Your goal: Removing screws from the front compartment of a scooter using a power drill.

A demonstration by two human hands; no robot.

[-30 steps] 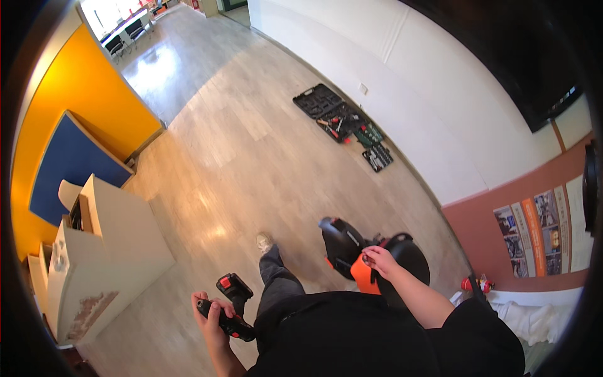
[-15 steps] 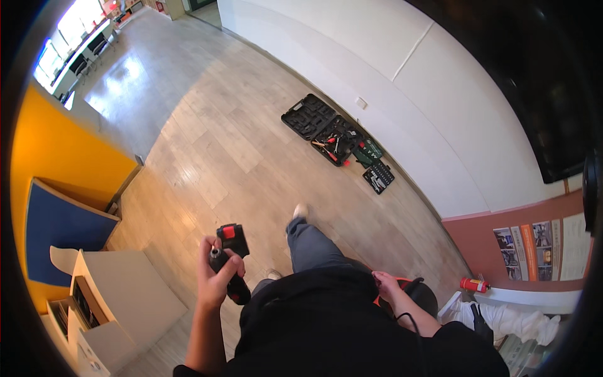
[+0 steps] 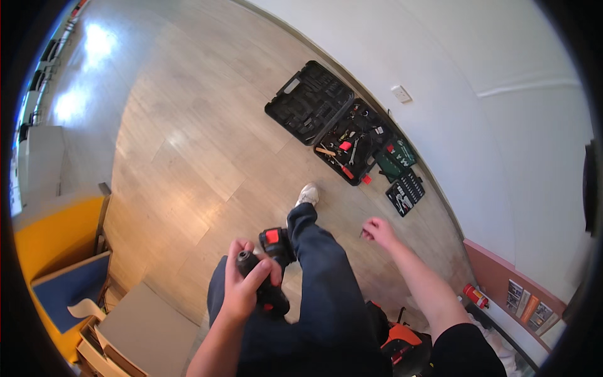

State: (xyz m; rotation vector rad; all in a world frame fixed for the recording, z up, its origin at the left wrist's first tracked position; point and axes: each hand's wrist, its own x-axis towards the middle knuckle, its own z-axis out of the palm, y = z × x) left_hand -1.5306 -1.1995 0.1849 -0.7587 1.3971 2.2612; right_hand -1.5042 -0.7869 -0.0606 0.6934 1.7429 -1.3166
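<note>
A pale wood-plank floor point(image 3: 188, 119) meets a smooth white wall point(image 3: 483, 132) on the right; a yellow partition point(image 3: 56, 231) stands near left; white glare point(image 3: 99, 43) shines far left.

On my feed the cordless drill point(image 3: 274, 301) reads as matt black plastic, its chuck point(image 3: 244, 256) a dark, smooth metal; the battery pack point(image 3: 280, 249) is black plastic too, with a red plastic catch point(image 3: 272, 235); I make out a matt, moulded plastic tool case point(image 3: 308, 103) and a shiny metal wrench point(image 3: 353, 149); the wood-look floor point(image 3: 201, 125) gleams under light; the wall point(image 3: 465, 75) is smooth; the trousers point(image 3: 326, 267) and sleeve point(image 3: 468, 352) are dull cloth; the fire extinguisher point(image 3: 475, 295) looks glossy.
</note>
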